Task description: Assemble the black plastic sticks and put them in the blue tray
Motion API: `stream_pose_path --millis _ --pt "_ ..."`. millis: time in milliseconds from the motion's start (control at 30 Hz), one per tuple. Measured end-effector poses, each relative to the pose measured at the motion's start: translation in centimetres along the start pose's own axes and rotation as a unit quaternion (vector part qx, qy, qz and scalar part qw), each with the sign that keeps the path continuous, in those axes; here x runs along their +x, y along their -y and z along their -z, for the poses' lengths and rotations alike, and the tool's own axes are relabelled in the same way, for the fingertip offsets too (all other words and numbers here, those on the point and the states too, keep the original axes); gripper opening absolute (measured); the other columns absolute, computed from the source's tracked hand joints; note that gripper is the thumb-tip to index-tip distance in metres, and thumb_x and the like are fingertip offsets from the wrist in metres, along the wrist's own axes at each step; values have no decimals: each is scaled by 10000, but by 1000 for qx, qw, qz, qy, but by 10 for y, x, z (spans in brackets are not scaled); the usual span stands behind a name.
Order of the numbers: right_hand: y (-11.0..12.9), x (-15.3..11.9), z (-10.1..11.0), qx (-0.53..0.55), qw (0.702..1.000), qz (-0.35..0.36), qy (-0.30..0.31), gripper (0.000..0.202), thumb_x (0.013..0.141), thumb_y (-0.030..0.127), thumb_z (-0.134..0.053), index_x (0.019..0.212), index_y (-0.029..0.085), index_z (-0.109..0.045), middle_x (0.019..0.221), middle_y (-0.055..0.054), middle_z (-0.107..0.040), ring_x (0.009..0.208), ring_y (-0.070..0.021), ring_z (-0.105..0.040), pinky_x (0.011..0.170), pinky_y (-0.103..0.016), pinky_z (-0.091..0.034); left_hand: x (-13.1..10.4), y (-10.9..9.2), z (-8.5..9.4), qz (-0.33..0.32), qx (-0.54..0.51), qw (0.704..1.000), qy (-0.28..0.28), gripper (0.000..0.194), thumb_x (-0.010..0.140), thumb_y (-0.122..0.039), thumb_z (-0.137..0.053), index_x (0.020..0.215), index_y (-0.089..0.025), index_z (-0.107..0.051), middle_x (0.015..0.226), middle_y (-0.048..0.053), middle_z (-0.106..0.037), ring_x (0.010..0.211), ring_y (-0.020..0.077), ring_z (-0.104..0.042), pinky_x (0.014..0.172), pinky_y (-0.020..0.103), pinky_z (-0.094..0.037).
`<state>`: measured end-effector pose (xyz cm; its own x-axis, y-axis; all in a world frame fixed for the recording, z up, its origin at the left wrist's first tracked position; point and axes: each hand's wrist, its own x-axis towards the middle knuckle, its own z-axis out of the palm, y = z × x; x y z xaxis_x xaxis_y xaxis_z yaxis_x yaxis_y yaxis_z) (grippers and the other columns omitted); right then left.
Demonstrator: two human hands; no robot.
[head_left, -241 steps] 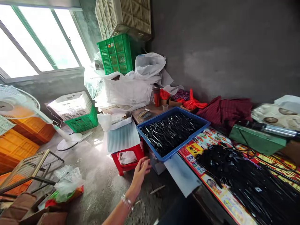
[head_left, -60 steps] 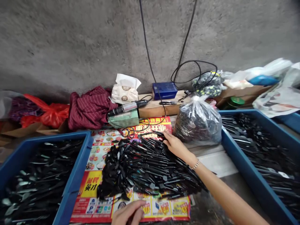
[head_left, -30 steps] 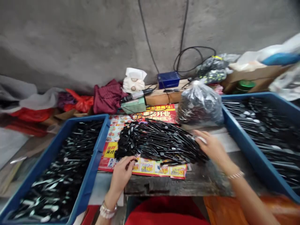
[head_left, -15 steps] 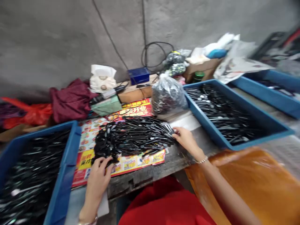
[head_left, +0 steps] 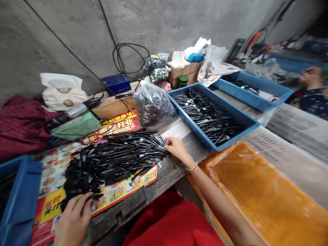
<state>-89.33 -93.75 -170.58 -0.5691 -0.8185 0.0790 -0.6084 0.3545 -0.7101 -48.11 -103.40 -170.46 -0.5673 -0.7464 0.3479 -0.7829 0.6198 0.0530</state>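
Black slender pieces [head_left: 118,157] lay heaped between the half-curled left hand [head_left: 73,218], near left, and the bent-fingered right hand [head_left: 178,147], at right; whether either gripped any was unclear.

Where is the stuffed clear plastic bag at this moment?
Head view, slightly above centre: the clear plastic bag sits beyond the pile of black pieces, just left of a blue tray.

A pile [head_left: 115,157] lies on paper [head_left: 50,213], bag [head_left: 153,106] behind.
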Motion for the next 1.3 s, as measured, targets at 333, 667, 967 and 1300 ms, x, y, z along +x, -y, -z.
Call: stream_pose_path --millis 333,667,967,1300 --pt "7 -40 35 154 985 -7 -83 263 807 357 -573 862 150 -726 832 -69 -735 704 -186 -650 666 -278 -492 -17 1 3 -64 54 995 -62 377 979 -320 -323 1189 -130 -571 1113 125 -624 968 249 -617 897 372 -459" --pt "61 -95 12 125 976 150 93 101 839 233 -621 795 201 -707 750 -14 -654 659 -146 -568 620 -254 -412 -26 -3 -4 20 39 997 -68 344 963 -293 -353 1099 -140 -630 1025 107 -650 930 238 -625 858 363 -487" --pt "56 -109 -26 182 957 160 160 146 905 295 -573 925 220 -697 899 -36 -655 772 -170 -605 670 -267 -455 -29 -15 -5 62 18 997 -45 320 940 -196 -389 1117 -143 -651 1069 130 -622 934 236 -631 819 356 -523" --pt "43 -103 -2 110 969 188 117 162 878 361 -605 896 249 -719 820 -41 -648 679 -178 -606 618 -277 -468 -28 -28 1 85 -58 994 -41 278 899 -129 -419 1061 -141 -645 1147 134 -622 1054 243 -613 916 383 -511"
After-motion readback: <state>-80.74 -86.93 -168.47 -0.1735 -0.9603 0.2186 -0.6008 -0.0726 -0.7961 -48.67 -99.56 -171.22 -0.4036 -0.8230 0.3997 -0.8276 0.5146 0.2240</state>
